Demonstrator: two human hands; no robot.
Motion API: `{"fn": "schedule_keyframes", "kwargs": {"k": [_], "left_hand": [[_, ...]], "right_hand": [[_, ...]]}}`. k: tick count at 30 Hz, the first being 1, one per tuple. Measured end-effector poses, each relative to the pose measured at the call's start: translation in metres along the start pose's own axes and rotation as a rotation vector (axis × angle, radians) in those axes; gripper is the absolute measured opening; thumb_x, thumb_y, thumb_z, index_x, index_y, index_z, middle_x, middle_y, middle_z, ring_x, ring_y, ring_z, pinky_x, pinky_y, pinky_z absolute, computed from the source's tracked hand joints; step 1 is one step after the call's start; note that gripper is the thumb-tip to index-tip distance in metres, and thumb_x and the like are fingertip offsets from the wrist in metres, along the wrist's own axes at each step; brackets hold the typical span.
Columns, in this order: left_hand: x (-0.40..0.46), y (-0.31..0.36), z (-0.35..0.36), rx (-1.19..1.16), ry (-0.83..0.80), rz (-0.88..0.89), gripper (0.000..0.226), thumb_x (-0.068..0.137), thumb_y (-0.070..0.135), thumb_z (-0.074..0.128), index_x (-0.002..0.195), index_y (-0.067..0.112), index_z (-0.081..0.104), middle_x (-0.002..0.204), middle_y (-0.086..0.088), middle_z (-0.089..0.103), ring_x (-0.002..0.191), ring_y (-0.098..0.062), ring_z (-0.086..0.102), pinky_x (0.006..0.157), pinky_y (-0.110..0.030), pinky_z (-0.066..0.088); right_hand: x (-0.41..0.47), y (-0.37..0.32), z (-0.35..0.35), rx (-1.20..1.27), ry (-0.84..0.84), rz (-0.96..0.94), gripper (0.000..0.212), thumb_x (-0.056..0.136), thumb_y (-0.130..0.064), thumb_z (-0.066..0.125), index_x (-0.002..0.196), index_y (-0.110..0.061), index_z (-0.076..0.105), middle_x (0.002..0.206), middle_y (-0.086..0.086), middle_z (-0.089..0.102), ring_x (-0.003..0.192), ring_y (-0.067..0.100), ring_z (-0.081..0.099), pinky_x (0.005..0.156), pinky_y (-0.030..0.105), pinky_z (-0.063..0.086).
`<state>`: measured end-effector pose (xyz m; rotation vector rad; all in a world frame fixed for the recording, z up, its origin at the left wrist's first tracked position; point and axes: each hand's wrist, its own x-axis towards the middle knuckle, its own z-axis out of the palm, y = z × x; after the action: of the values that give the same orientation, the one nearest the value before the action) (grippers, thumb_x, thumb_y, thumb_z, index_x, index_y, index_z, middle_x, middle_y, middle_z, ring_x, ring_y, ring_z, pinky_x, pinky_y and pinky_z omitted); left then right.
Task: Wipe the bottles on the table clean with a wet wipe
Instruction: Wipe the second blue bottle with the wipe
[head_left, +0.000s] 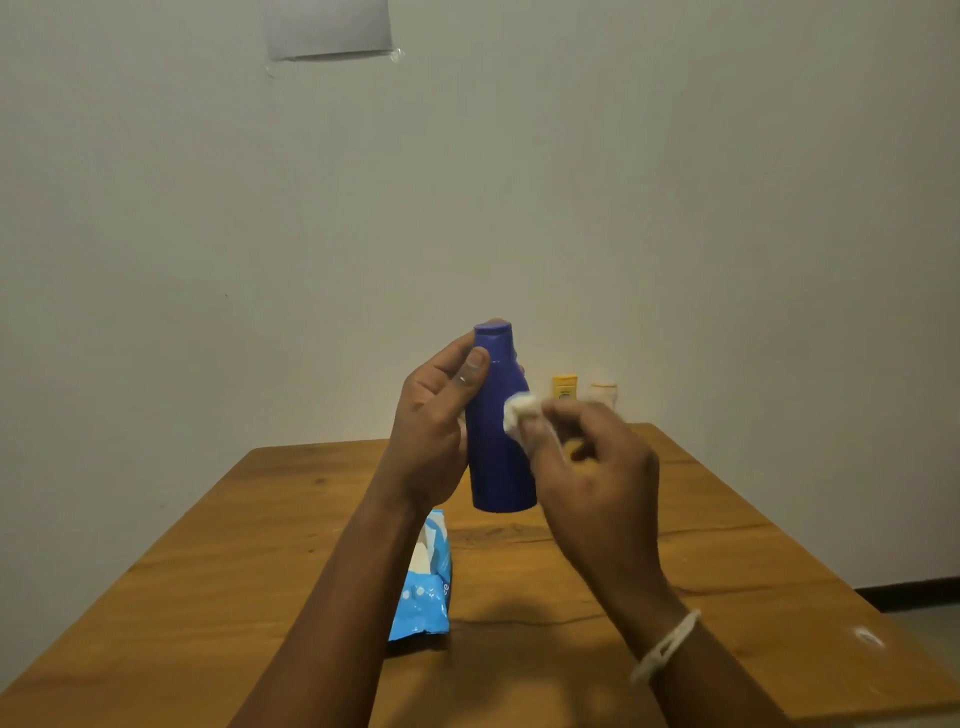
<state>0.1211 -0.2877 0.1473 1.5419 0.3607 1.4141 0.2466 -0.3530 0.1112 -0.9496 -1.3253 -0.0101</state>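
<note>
Your left hand (434, 415) clamped round the upright bottle (500, 431), your right hand (597, 467) pinching a wipe (521, 410) against its side

head view - forward, slightly down

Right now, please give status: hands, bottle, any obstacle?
Left hand holds blue bottle upright, off the table. Right hand presses wet wipe on its side. Wipe pack below; no obstacle.
</note>
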Motion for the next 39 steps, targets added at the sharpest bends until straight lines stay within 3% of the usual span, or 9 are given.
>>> {"fn": "schedule_keyframes", "kwargs": {"k": [6,9,14,20,26,29,31,34,39], "left_hand": [[0.0,0.0,0.001,-0.06,-0.065,0.033,0.041,0.101,0.023,0.048,0.137,0.004,0.054,0.123,-0.014,0.068,0.114,-0.027,0.066,0.087,-0.033,0.057],[0.003,0.001,-0.002,-0.266,0.003,0.01,0.048,0.103,0.025,0.044,0.143,-0.003,0.044,0.116,-0.014,0.065,0.105,-0.024,0.066,0.091,-0.036,0.056],[0.005,0.0,-0.005,-0.547,0.032,0.013,0.042,0.103,0.025,0.037,0.144,0.02,0.045,0.106,-0.007,0.063,0.092,-0.017,0.063,0.091,-0.035,0.051],[-0.003,-0.002,0.002,-0.701,-0.069,-0.127,0.049,0.103,0.04,0.033,0.145,0.018,0.045,0.112,-0.009,0.065,0.11,-0.023,0.056,0.095,-0.036,0.05],[-0.001,-0.004,-0.002,-0.806,-0.121,-0.15,0.047,0.106,0.035,0.033,0.141,0.012,0.053,0.123,-0.013,0.069,0.123,-0.029,0.061,0.104,-0.047,0.05],[-0.002,-0.007,-0.006,-0.821,-0.087,-0.143,0.045,0.101,0.034,0.038,0.137,0.011,0.052,0.113,-0.008,0.072,0.128,-0.029,0.057,0.118,-0.059,0.028],[-0.002,-0.011,-0.008,-0.84,-0.088,-0.137,0.044,0.101,0.034,0.037,0.133,0.01,0.056,0.11,-0.009,0.072,0.126,-0.031,0.059,0.119,-0.062,0.021],[-0.004,-0.014,-0.005,-0.829,-0.109,-0.161,0.043,0.099,0.031,0.047,0.136,0.011,0.057,0.112,-0.011,0.072,0.126,-0.034,0.06,0.116,-0.061,0.027],[-0.006,-0.002,0.001,-0.597,-0.156,-0.126,0.053,0.096,0.032,0.059,0.145,0.014,0.048,0.128,-0.013,0.065,0.125,-0.032,0.059,0.108,-0.047,0.045]], "right_hand": [[0.054,-0.023,-0.004,0.055,-0.044,-0.04,0.02,0.092,-0.031,0.067,0.105,-0.018,0.072,0.091,-0.012,0.071,0.085,0.004,0.064,0.067,0.009,0.048],[0.028,-0.017,-0.008,0.067,-0.112,0.0,0.016,0.09,-0.034,0.065,0.103,-0.025,0.069,0.087,-0.018,0.068,0.084,0.0,0.062,0.065,0.007,0.046],[-0.037,-0.012,-0.004,0.194,-0.259,0.164,0.014,0.081,-0.052,0.058,0.094,-0.048,0.061,0.096,-0.031,0.067,0.101,-0.005,0.06,0.069,0.009,0.051],[0.011,-0.016,0.012,0.181,-0.139,0.049,0.026,0.088,-0.036,0.066,0.105,-0.017,0.069,0.094,-0.011,0.069,0.088,0.002,0.064,0.066,0.008,0.05],[0.022,-0.023,0.014,0.153,-0.149,-0.019,0.022,0.09,-0.036,0.066,0.103,-0.018,0.066,0.095,-0.014,0.066,0.089,0.002,0.064,0.068,0.007,0.051],[-0.018,-0.014,0.006,0.198,-0.262,0.09,0.023,0.084,-0.047,0.062,0.1,-0.03,0.064,0.091,-0.021,0.066,0.095,0.0,0.064,0.067,0.007,0.052],[-0.038,-0.01,0.004,0.251,-0.281,0.189,0.028,0.08,-0.052,0.061,0.1,-0.032,0.067,0.091,-0.02,0.07,0.097,0.001,0.065,0.068,0.012,0.055],[-0.029,-0.007,0.008,0.287,-0.243,0.245,0.031,0.081,-0.049,0.06,0.102,-0.027,0.068,0.093,-0.015,0.072,0.095,0.004,0.067,0.07,0.018,0.059],[0.025,-0.024,0.007,0.232,-0.121,0.063,0.026,0.089,-0.037,0.062,0.105,-0.017,0.07,0.089,-0.012,0.071,0.087,0.006,0.067,0.065,0.013,0.055]]}}
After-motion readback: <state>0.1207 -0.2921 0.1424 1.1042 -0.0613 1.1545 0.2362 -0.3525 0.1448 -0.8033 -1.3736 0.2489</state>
